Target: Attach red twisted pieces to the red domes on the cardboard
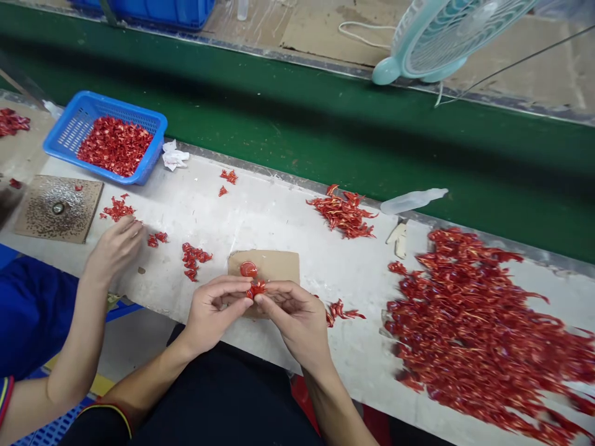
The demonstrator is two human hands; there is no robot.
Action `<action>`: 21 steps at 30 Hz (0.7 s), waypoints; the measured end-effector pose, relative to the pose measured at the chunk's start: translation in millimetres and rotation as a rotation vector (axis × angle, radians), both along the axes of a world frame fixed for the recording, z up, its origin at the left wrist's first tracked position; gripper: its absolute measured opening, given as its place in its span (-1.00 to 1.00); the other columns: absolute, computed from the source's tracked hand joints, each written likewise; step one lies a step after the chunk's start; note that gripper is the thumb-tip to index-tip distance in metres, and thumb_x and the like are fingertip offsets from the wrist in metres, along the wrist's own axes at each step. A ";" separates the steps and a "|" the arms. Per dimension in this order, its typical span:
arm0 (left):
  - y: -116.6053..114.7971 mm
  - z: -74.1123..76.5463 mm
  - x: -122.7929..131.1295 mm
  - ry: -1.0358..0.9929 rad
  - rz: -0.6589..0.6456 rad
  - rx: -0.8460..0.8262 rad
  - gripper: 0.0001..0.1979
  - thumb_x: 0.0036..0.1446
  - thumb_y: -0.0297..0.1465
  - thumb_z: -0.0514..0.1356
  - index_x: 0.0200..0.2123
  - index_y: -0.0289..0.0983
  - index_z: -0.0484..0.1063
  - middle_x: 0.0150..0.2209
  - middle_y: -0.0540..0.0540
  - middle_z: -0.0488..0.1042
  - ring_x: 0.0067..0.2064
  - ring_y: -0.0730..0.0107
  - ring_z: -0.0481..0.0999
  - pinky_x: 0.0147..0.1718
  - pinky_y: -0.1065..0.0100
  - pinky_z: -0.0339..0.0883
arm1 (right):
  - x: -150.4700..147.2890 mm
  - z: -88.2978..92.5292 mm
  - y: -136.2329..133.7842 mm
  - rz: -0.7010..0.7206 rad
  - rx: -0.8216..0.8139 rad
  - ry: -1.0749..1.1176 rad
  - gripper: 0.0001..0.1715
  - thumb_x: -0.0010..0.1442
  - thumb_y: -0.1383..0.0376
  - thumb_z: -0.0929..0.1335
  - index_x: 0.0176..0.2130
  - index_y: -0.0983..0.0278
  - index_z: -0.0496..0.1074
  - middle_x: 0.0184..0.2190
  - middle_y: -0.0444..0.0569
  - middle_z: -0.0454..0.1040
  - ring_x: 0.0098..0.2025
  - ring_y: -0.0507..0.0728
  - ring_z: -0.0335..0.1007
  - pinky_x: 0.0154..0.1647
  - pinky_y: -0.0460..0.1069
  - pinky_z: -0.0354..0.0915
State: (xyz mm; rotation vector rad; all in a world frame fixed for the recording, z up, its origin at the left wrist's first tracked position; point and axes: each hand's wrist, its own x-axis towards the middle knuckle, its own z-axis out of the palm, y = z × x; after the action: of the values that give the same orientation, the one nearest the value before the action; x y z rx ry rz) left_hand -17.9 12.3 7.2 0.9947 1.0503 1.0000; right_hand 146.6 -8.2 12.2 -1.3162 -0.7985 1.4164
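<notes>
Though partly hidden, red piece, seemingly foil, pinched between left hand and right hand.

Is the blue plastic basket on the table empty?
No, the blue plastic basket holds a heap of small red pieces.

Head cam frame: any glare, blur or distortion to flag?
Head view: soft, even light, faint shadows; small glints on the red strips; left hand, right hand and the red piece between them look sharp; wide-angle tilt slants the bench's back edge.
</notes>
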 end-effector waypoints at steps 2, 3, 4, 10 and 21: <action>-3.5 0.0 1.5 0.021 -0.012 0.025 -0.79 0.15 -0.40 0.38 -0.12 -0.15 0.67 -0.03 -0.18 0.61 -0.05 0.21 0.65 -0.11 0.24 0.62 | -0.6 -0.2 0.6 0.002 -0.009 0.012 -0.83 0.15 0.23 0.55 -0.25 0.19 0.56 -0.37 -0.09 0.63 -0.37 0.05 0.56 -0.33 -0.07 0.50; -5.6 -0.2 2.1 0.032 -0.030 0.040 -0.79 0.16 -0.40 0.37 -0.10 -0.15 0.66 -0.02 -0.19 0.60 -0.04 0.20 0.65 -0.11 0.23 0.62 | -0.8 -0.7 0.3 0.004 -0.013 0.020 -0.80 0.15 0.22 0.55 -0.26 0.20 0.53 -0.38 -0.10 0.62 -0.38 0.05 0.55 -0.35 -0.07 0.48; -7.5 -0.3 2.1 0.045 -0.059 0.061 -0.78 0.18 -0.40 0.36 -0.08 -0.15 0.65 0.00 -0.20 0.58 -0.03 0.19 0.64 -0.11 0.22 0.62 | -0.5 -1.5 -0.7 0.004 -0.019 0.026 -0.77 0.14 0.20 0.56 -0.26 0.20 0.50 -0.38 -0.10 0.61 -0.39 0.05 0.53 -0.37 -0.07 0.47; 9.7 -1.8 -33.8 0.402 -0.030 0.320 -0.74 0.26 -0.44 0.25 0.00 -0.11 0.59 0.10 -0.18 0.50 0.07 0.21 0.55 -0.05 0.25 0.52 | 26.6 -13.9 -24.8 -0.136 -0.028 -0.071 -0.69 0.14 0.20 0.56 -0.24 0.19 0.40 -0.37 -0.10 0.57 -0.39 0.04 0.48 -0.38 -0.09 0.41; 96.5 -37.2 -126.1 0.994 -0.262 0.693 -0.77 0.22 -0.32 0.21 -0.09 -0.08 0.60 -0.02 -0.05 0.62 -0.03 0.05 0.57 0.11 0.01 0.34 | 107.6 -36.1 -103.7 -0.536 -0.129 -0.464 -0.63 0.13 0.12 0.52 -0.25 0.20 0.33 -0.44 -0.16 0.42 -0.43 0.05 0.37 -0.39 -0.04 0.34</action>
State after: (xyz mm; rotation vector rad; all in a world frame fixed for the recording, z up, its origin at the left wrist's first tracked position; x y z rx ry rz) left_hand -144.0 108.8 -30.0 2.2774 1.3180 0.6225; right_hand 254.2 -111.9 -23.9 -1.8299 -0.5847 0.7552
